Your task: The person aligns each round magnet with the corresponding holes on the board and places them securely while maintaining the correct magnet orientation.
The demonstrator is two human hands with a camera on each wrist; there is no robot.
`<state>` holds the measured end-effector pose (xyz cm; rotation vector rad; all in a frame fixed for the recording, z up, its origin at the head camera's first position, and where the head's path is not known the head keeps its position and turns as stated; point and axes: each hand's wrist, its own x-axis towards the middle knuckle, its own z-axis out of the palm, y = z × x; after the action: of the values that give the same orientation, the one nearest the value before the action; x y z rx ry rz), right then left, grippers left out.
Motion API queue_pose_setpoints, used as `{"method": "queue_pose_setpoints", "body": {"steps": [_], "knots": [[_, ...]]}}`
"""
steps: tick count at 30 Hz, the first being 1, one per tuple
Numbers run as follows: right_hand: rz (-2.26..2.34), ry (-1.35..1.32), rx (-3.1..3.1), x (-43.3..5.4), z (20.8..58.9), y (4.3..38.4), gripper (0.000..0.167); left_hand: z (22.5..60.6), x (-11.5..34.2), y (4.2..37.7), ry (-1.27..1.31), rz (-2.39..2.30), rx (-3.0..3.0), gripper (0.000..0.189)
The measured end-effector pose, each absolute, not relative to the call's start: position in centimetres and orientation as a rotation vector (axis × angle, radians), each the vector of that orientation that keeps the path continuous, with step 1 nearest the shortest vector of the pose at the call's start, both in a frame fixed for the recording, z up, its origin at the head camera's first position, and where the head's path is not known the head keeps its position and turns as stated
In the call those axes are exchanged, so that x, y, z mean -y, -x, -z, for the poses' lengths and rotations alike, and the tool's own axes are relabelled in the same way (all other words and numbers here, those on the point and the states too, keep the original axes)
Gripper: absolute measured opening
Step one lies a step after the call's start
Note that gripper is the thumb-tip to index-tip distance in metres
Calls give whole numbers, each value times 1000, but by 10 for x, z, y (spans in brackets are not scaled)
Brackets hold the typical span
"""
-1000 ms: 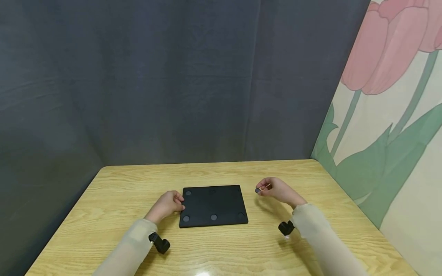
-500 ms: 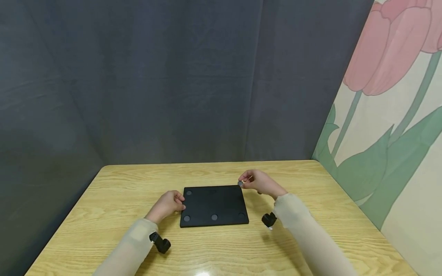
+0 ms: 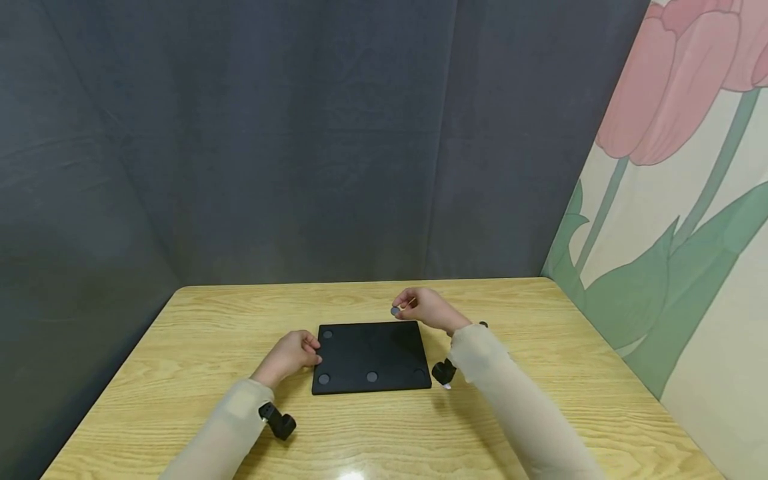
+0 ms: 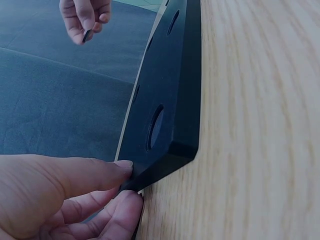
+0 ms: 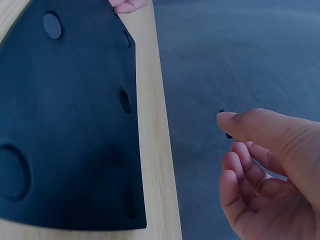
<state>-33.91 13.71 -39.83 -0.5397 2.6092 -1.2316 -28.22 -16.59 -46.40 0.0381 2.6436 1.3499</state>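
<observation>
A flat black board with round recesses lies on the table. My left hand grips its left edge; in the left wrist view the thumb is on top and fingers are at the side. Grey discs fill the back-left recess, front-left recess and front-middle recess. The front-right recess looks bare in the right wrist view. Between thumb and fingertip, my right hand pinches a small dark disc, held above and behind the board's back edge, apart from it.
The wooden table extends around the board. A dark curtain hangs behind it, and a wall with painted tulips stands at the right. A small black wrist camera is on the right sleeve, another camera on the left.
My right hand has moved left and away from me with the disc, from right of the board to behind its back edge. The left hand stays at the board's left edge.
</observation>
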Motion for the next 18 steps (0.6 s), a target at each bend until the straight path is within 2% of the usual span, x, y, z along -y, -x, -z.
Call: {"method": "queue_pose_setpoints", "body": {"steps": [18], "knots": [[1174,638,-2679,-109,409,354,17,465,165,283,-39,-1369,-2642,20]]}}
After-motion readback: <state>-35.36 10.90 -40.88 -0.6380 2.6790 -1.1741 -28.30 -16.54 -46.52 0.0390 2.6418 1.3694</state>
